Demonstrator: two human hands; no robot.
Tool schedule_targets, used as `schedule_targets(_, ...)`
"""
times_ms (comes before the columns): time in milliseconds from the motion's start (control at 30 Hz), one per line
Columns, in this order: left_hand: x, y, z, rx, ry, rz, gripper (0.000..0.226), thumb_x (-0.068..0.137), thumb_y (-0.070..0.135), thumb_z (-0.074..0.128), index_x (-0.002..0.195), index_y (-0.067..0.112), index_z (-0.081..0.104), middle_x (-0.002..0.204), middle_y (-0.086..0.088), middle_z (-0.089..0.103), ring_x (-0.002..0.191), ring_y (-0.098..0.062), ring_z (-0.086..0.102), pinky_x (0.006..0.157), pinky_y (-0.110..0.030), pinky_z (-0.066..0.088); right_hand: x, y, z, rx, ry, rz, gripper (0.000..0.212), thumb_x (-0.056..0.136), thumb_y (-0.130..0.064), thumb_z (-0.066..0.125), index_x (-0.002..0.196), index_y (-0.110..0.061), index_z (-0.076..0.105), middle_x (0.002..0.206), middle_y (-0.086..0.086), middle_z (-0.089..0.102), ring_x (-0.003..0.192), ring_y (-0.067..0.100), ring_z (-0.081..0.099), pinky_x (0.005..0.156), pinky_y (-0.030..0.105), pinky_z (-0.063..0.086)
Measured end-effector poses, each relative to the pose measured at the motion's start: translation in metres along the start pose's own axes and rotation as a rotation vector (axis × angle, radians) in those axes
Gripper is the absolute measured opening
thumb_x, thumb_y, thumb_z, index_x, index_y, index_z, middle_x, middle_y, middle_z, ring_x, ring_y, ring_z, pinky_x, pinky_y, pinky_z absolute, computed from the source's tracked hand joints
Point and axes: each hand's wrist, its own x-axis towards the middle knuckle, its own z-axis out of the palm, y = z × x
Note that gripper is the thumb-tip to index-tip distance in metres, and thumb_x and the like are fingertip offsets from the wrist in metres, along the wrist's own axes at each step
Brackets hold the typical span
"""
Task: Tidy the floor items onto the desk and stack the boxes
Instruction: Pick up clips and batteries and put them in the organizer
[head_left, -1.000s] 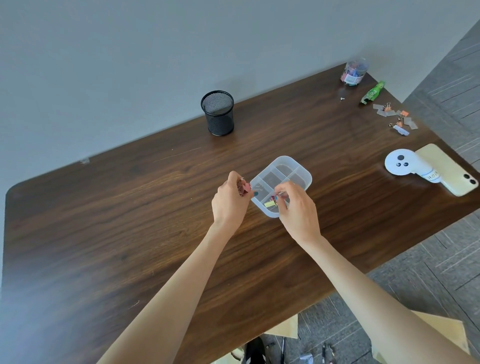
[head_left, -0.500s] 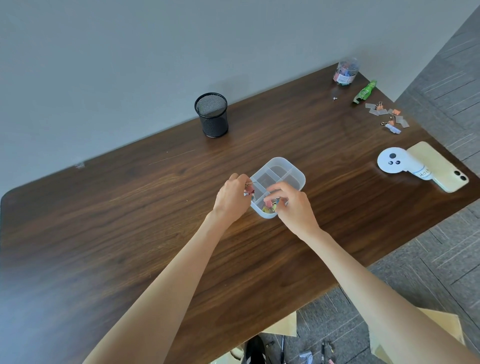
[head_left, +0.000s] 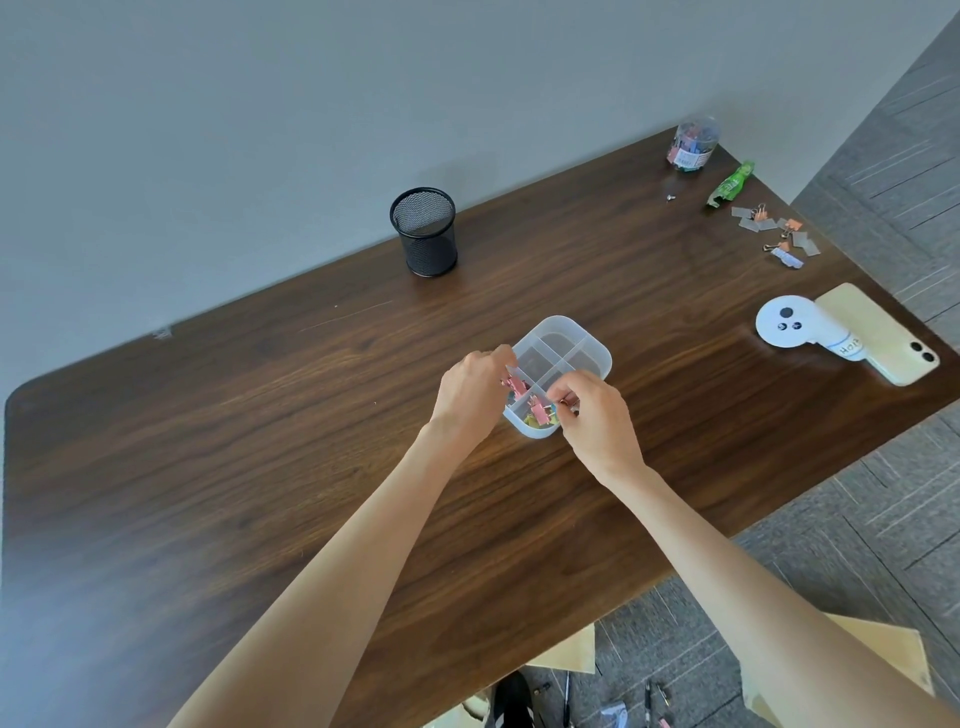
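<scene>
You are pinching a pink clip (head_left: 518, 385) in your left hand (head_left: 470, 395) over the near-left cell of the clear box (head_left: 582, 347) mid-desk (head_left: 260, 441). Your right hand (head_left: 597, 421) is closing on a clip's (head_left: 540, 411) wire handle. The light box is risking sliding or tipping. Pens (head_left: 652, 699) and cardboard boxes (head_left: 883, 649) are waiting on the floor.

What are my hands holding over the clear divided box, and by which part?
The left hand pinches a pink binder clip by its end. The right hand pinches something small over the divided box; what it is cannot be told.
</scene>
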Motion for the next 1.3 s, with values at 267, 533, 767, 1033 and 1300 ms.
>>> schedule_targets(267,-0.018,-0.001,0.005,-0.02,0.119,0.029,0.03,0.091,0.013,0.061,0.12,0.017,0.064,0.12,0.001,0.059,0.106,-0.016,0.053,0.067,-0.022,0.039,0.002,-0.006,-0.002,-0.079,-0.04,-0.054,0.033,0.078,-0.025,0.077,0.105,-0.013,0.063,0.11,0.003,0.067,0.099,0.016,0.064,0.088,0.023,0.05)
schedule_targets(533,-0.071,0.017,0.005,0.022,0.169,-0.009,0.024,0.093,0.016,0.057,0.117,0.019,0.059,0.107,0.001,0.056,0.098,-0.018,0.055,0.061,-0.026,0.04,-0.026,-0.029,-0.026,-0.242,-0.038,-0.223,0.032,0.075,-0.017,0.08,0.103,-0.013,0.063,0.106,0.002,0.065,0.096,0.018,0.064,0.084,0.028,0.055)
schedule_targets(767,-0.173,0.057,0.011,0.079,0.15,-0.145,0.027,0.095,0.027,0.053,0.12,0.018,0.058,0.118,0.0,0.057,0.111,-0.021,0.053,0.09,-0.034,0.043,-0.104,-0.038,-0.062,-0.306,-0.096,-0.347,0.017,0.085,-0.019,0.069,0.1,-0.014,0.064,0.103,0.0,0.064,0.094,0.016,0.062,0.078,0.028,0.054)
schedule_targets(1033,-0.349,0.15,0.064,0.091,0.139,-0.329,0.033,0.097,0.033,0.051,0.125,0.017,0.055,0.125,-0.003,0.056,0.118,-0.025,0.051,0.097,-0.038,0.038,-0.286,-0.009,-0.127,-0.378,-0.204,-0.476,0.007,0.09,-0.014,0.058,0.096,-0.011,0.059,0.099,0.002,0.057,0.092,0.021,0.056,0.074,0.031,0.044)
schedule_targets(1300,-0.505,0.232,0.13,-0.001,0.13,-0.422,0.034,0.097,0.035,0.051,0.126,0.018,0.056,0.126,-0.003,0.056,0.118,-0.024,0.051,0.097,-0.037,0.038,-0.453,0.036,-0.158,-0.39,-0.379,-0.447,0.011,0.092,-0.017,0.054,0.099,-0.009,0.058,0.104,0.004,0.057,0.097,0.023,0.057,0.072,0.033,0.042)
